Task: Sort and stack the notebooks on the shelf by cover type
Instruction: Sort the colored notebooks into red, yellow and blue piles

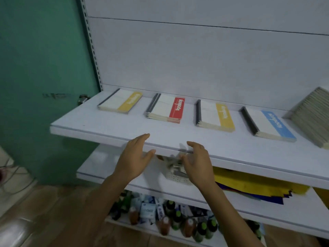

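Sorting is judged nearly done: red stack and blue stack are laid on the shelf; left yellow stack and second yellow stack are not yet merged. Left hand and right hand are held empty, fingers straight.

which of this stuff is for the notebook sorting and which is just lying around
Job: left yellow notebook stack, red stack, right yellow stack, blue stack, top shelf.
Lying about: bottles, coloured paper, white basket.

Four stacks of notebooks lie along the white shelf's back edge; both empty hands, left hand and right hand, hover at its front edge.
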### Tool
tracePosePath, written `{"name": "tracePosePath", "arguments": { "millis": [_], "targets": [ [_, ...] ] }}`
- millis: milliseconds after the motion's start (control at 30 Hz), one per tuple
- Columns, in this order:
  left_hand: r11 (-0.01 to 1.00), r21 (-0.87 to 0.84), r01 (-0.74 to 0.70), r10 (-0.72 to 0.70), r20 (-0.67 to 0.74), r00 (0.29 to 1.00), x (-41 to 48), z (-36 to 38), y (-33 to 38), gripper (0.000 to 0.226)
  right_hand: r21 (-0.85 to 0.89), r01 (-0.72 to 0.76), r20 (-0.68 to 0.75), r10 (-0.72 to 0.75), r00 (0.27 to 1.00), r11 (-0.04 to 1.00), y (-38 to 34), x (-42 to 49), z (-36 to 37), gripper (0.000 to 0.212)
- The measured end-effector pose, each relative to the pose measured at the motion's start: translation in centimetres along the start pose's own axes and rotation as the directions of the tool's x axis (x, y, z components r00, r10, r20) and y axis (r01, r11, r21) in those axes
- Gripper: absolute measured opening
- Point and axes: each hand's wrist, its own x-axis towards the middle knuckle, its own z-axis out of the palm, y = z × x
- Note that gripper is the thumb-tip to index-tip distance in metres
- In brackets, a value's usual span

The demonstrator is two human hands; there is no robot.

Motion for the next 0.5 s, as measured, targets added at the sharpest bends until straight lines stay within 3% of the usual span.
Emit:
{"name": "tracePosePath", "arguments": {
  "millis": [333, 500],
  "targets": [
    [0.999, -0.024, 0.044, -0.046, -0.118, 0.992, -0.3, -6.6, -8.9, 0.042, 0.042, 0.201, 0.068, -0.204, 0.977, 0.979, -9.1, 3.0, 8.3, 0.039],
    [0.998, 0.009, 0.060, -0.058, -0.098, 0.993, 3.5, -8.8, -12.5, 0.038, 0.126, 0.154, 0.102, -0.167, 0.981, 0.980, -13.2, 9.5, 14.0, 0.042]
  ]
}}
